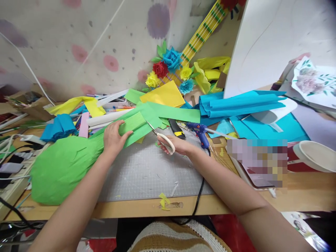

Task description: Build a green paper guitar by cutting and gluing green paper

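My left hand grips a folded strip of green crepe paper, its thumb and fingers closed across the strip. Scissors with white handles are in my right hand, the fingers wrapped round the loops. Their blades point up and left, close to the right end of the green strip. I cannot tell whether the blades touch the paper. More green paper stretches out behind the strip. A large, rounded, crinkled green paper bundle lies left of my left hand.
Beneath my hands is a grey cutting mat with paper scraps. A blue glue gun and a black-and-yellow cutter lie right of centre. Blue crepe paper, a tablet-like object and a red-and-white cup are farther right. Paper flowers stand behind.
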The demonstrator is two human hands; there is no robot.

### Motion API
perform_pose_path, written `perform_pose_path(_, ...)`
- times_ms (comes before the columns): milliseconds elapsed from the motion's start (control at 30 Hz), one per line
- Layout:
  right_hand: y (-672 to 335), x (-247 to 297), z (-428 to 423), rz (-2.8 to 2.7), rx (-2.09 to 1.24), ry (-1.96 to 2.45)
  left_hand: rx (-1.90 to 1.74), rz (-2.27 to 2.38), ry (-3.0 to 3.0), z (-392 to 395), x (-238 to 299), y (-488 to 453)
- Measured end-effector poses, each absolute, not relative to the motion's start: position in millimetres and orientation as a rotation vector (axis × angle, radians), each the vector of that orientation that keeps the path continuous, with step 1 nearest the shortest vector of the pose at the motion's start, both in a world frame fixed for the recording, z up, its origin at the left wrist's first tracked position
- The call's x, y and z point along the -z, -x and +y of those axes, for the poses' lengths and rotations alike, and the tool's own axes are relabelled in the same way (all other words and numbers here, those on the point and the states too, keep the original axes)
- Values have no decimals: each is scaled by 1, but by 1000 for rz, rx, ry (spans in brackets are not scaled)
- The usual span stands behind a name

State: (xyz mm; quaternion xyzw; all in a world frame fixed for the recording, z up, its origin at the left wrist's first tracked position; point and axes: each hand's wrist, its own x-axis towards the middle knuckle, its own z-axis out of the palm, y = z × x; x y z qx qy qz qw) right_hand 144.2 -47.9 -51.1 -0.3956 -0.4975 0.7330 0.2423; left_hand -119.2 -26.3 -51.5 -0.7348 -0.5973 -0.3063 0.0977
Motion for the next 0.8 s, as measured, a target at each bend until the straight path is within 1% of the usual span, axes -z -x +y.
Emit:
perform_pose_path(367, -141, 62, -47, -1389, -2021, 1108, 932, -1936, 2191, -30, 59, 117)
perform_pose_path(633, -137, 60, -44, -1346, -2008, 1106, 1021, -1889, 2242, -34, 63, 109)
perform_pose_path(800, -134, 63, -41, -1334, -1980, 1094, 1018, -1953, 2204, -34, 62, 105)
